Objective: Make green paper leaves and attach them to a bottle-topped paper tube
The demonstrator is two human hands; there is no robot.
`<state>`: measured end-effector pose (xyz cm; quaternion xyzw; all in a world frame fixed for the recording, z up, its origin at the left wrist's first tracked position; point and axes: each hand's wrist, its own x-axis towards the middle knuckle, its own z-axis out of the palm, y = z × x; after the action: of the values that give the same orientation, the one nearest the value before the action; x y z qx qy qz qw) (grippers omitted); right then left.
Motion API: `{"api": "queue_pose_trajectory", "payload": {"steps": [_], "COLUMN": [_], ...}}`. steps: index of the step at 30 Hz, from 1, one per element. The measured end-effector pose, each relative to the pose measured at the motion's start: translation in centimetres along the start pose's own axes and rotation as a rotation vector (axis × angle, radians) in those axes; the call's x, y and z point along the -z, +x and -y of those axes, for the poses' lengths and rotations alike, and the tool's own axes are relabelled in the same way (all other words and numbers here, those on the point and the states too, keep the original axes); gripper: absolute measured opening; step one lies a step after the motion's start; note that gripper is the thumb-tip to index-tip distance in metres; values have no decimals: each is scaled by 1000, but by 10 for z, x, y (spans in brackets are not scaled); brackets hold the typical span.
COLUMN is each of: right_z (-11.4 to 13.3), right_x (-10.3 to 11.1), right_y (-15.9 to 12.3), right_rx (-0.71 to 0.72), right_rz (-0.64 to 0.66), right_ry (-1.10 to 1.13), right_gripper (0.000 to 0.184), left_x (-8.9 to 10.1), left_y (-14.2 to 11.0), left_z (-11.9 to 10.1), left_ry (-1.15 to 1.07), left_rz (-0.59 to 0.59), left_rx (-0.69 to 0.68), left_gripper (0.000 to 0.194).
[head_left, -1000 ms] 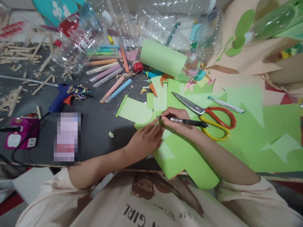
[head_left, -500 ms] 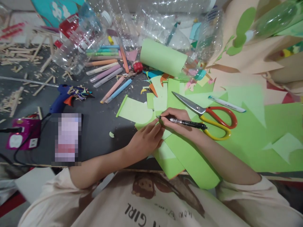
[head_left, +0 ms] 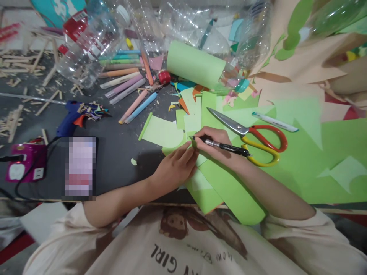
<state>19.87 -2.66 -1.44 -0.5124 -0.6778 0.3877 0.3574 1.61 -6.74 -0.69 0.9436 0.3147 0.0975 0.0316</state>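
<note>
My right hand (head_left: 210, 142) is closed in a writing grip around a black pen (head_left: 229, 148). The pen's tip points left and meets small green paper near my left fingertips. My left hand (head_left: 176, 164) lies flat over light and bright green paper pieces, its fingers stretched out and nearly touching my right hand. What lies beneath my palms is hidden. Just left of the pen tip rests a pale green paper piece (head_left: 162, 130) with a rolled edge. Scissors (head_left: 241, 129) with red and yellow handles lie open beyond my right hand, beside a white marker (head_left: 275, 122).
A green-wrapped bottle (head_left: 195, 65) and several clear bottles (head_left: 88, 49) lie across the back. Several markers (head_left: 126, 86), a blue glue gun (head_left: 71, 116), wood sticks (head_left: 17, 65), a phone (head_left: 80, 166) and a magenta box (head_left: 27, 162) are on the left. Large green sheets (head_left: 309, 164) cover the right.
The pen tip has shifted slightly up and left, with my right hand still gripping the pen. My left hand stays on the paper. The view has turned a little.
</note>
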Motion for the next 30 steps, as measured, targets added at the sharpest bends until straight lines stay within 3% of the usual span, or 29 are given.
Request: {"api": "queue_pose_trajectory", "payload": {"steps": [3,10,16,20,26,30], "right_z": [2,6,1,2,1,0], "right_x": [0,2,0,0,4,7], "right_y": [-1,1,0,0,1,1], "right_rx": [-49,-51,-64,-45,-84,-104], "right_rz": [-89,25,-92,-18,-147,-112], "right_ry": [-9,16,22,22,31,95], "right_gripper": [14,11,14,11,16,16], "left_x": [1,1,1,1,1,0], "left_y": [1,2,2,2,2,2], "left_z": [0,-1,0,0,1,1], "left_ry": [-9,5,-10,-12,-11,8], "left_rz": [-7,-59,-70,-57,-31,-20], "left_rx": [-5,-3,-19,-9,-11,-5], "left_gripper": [28,28,27,27,28,31]}}
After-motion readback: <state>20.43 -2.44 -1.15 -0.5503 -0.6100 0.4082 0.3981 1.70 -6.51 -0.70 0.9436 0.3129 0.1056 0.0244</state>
